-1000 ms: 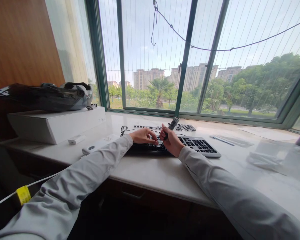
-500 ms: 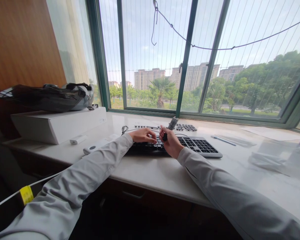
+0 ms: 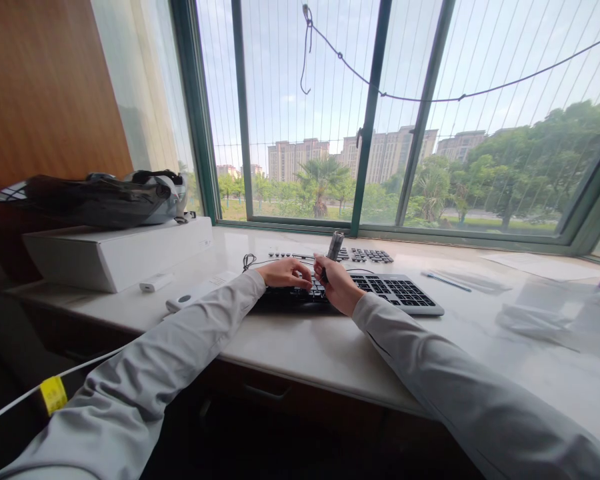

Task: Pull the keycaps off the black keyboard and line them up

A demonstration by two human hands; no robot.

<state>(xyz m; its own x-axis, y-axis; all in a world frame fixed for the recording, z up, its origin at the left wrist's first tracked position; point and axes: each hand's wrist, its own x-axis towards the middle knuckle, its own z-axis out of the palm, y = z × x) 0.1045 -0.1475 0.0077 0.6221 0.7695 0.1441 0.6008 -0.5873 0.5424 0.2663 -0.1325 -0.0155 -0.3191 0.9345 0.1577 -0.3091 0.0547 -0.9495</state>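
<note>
Item: keyboard [image 3: 380, 291] — dark keys in a silver frame, laid flat on the pale desk [image 3: 300, 347] in front of the window, its long side running left to right. The left half is covered by both hands; the right half, with the number block, is left bare.

Item: left hand [image 3: 285, 272] — held palm down over the left part of the keyboard, fingers loosely curled with the tips lowered to the keys. Nothing is gripped by it.

Item: right hand [image 3: 336, 285] — closed around a small dark tool [image 3: 334, 247], which is held upright with its grey upper end standing clear above the fist. The lower end is hidden against the keys, so what it touches cannot be told. The hand is set just beside the left one, over the keyboard's middle.

Item: loose keycaps [image 3: 367, 255] — laid in rows on the desk just behind the keyboard, toward the window sill.

Item: black cable [image 3: 249, 260] — coiled at the far left corner of the keyboard.

Item: white remote-like device [image 3: 190, 298] — flat on the desk, near the left sleeve.

Item: small white stick [image 3: 154, 283] — lying before a white box [image 3: 115, 252].

Item: dark bag [image 3: 95, 197] — resting on top of the white box, at the left wall.

Item: pen [image 3: 443, 280] — on the desk, well right of the keyboard.
</note>
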